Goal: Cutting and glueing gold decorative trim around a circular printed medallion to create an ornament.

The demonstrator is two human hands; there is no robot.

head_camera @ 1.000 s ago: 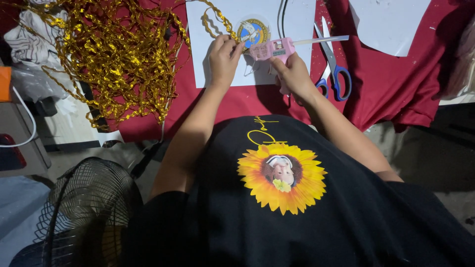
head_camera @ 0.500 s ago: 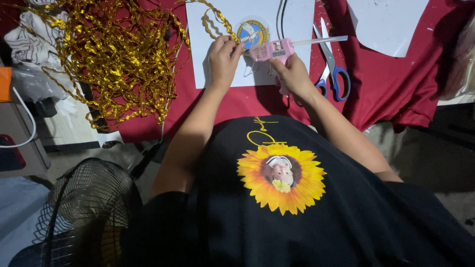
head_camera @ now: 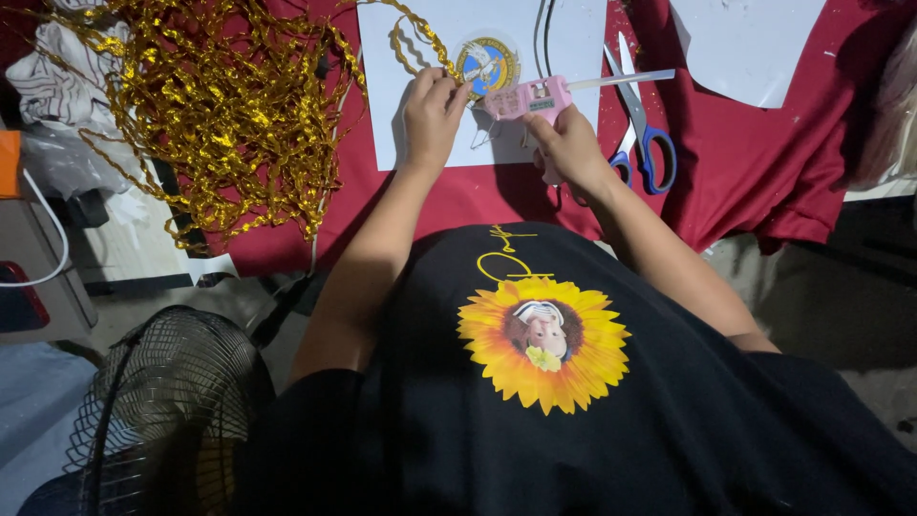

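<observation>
Clearly, gluing is under way: the right hand [head_camera: 571, 145] is closed around a pink glue gun [head_camera: 528, 98], its long axis level, nozzle pointing left toward the round badge [head_camera: 487, 65]. The left hand [head_camera: 432, 113] pinches gold ribbon [head_camera: 413, 29] against the badge's left edge. Most of the rim looks still bare.

Round blue-gold emblem sticker [head_camera: 487, 65] on white sheet [head_camera: 573, 38] — by left hand [head_camera: 432, 105].

dim floor [head_camera: 124, 253], perhaps concrete
</observation>
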